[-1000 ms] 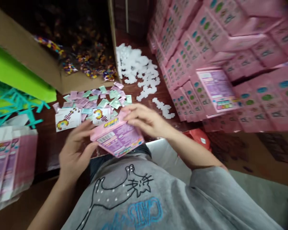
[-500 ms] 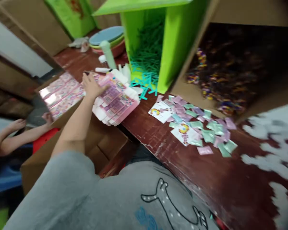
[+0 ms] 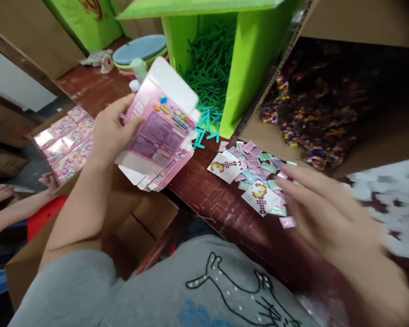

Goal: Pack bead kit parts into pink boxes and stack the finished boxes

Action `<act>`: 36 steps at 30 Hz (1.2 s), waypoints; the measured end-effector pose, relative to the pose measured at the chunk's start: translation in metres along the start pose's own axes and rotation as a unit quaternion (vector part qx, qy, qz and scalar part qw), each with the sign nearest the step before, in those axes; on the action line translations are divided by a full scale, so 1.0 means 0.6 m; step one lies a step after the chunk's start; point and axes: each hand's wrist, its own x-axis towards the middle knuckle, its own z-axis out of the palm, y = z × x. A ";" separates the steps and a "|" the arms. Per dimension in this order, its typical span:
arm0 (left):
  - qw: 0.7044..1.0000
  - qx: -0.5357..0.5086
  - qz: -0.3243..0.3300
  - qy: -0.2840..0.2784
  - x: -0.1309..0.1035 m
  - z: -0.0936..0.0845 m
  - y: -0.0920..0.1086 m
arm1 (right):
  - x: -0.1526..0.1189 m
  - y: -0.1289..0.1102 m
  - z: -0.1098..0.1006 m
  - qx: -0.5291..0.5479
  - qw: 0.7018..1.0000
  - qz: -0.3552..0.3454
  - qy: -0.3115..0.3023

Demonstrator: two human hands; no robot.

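My left hand (image 3: 111,129) grips a pink cardboard box (image 3: 162,134) by its edge, thumb on the printed face. The box is tilted, with a white end flap raised. Beneath it lie more pink boxes (image 3: 172,175) at the table's edge, partly hidden. My right hand (image 3: 327,213), blurred by motion, has its fingers stretched out over the right side of a heap of small pink and green packets (image 3: 254,159). Whether it touches them I cannot tell. Two white cards (image 3: 259,197) with a pixel-style picture lie on the heap.
A green box (image 3: 236,77) spills teal sticks (image 3: 207,127) onto the table. A carton (image 3: 276,136) of colourful wrapped pieces and white pieces (image 3: 395,204) are at right. Below left, an open carton (image 3: 150,213) stands near packed pink boxes (image 3: 66,141). Another person's legs (image 3: 23,209) show at left.
My left hand has taken hold of one pink box and lifted it off the others, turning it upward. My right hand has come into view from the right, over the packets.
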 end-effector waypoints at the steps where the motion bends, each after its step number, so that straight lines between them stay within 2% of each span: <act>1: 0.999 -0.044 0.008 -0.017 -0.032 0.019 0.034 | 0.020 -0.003 0.039 0.011 0.999 -0.036 -0.005; 3: 0.990 -0.138 -0.019 -0.037 -0.104 0.073 0.099 | 0.053 -0.006 0.108 -0.012 1.000 -0.028 -0.001; 5: 0.974 -0.216 -0.065 -0.025 -0.170 0.135 0.149 | 0.068 -0.009 0.148 -0.029 1.000 0.004 -0.008; 7: 0.959 -0.268 -0.087 -0.012 -0.218 0.186 0.181 | 0.063 -0.013 0.153 0.011 1.000 0.024 -0.017; 8: 0.951 -0.295 -0.089 -0.033 -0.234 0.204 0.192 | 0.056 -0.015 0.145 0.058 0.998 0.027 -0.023; 10: 0.920 -0.360 -0.089 -0.129 -0.253 0.226 0.212 | 0.039 -0.017 0.116 0.152 0.987 0.022 -0.043; 12: 0.866 -0.423 -0.110 -0.242 -0.259 0.237 0.229 | 0.023 -0.015 0.083 0.200 0.977 0.023 -0.066; 13: 0.842 -0.445 -0.129 -0.276 -0.258 0.242 0.236 | 0.014 -0.010 0.068 0.191 0.979 0.039 -0.064; 15: 0.820 -0.472 -0.164 -0.280 -0.254 0.256 0.242 | -0.010 0.006 0.050 0.136 0.984 0.108 -0.024; 17: 0.820 -0.492 -0.179 -0.233 -0.251 0.273 0.239 | -0.047 0.028 0.049 0.111 0.974 0.195 0.022; 19: 0.816 -0.512 -0.161 -0.214 -0.249 0.288 0.231 | -0.094 0.047 0.062 0.184 0.945 0.269 0.011; 21: 0.804 -0.524 -0.131 -0.250 -0.247 0.298 0.222 | -0.140 0.058 0.078 0.288 0.901 0.323 -0.030; 23: 0.787 -0.521 -0.111 -0.313 -0.245 0.302 0.216 | -0.171 0.062 0.087 0.344 0.869 0.352 -0.058; 25: 0.790 -0.500 -0.098 -0.340 -0.240 0.305 0.214 | -0.184 0.061 0.084 0.360 0.864 0.344 -0.072; 26: 0.807 -0.482 -0.092 -0.328 -0.238 0.306 0.215 | -0.186 0.060 0.081 0.362 0.869 0.331 -0.074; 28: 0.849 -0.447 -0.098 -0.265 -0.233 0.311 0.222 | -0.182 0.057 0.076 0.342 0.886 0.309 -0.054; 29: 0.861 -0.441 -0.112 -0.228 -0.231 0.313 0.227 | -0.180 0.057 0.076 0.325 0.894 0.307 -0.034; 31: 0.855 -0.461 -0.151 -0.183 -0.228 0.316 0.237 | -0.176 0.056 0.078 0.303 0.901 0.311 0.012; 32: 0.845 -0.476 -0.163 -0.181 -0.226 0.315 0.241 | -0.174 0.056 0.080 0.300 0.902 0.310 0.024; 34: 0.832 -0.489 -0.156 -0.210 -0.221 0.310 0.249 | -0.167 0.056 0.079 0.313 0.905 0.289 0.014; 36: 0.833 -0.478 -0.137 -0.243 -0.213 0.301 0.256 | -0.154 0.056 0.074 0.335 0.902 0.272 -0.014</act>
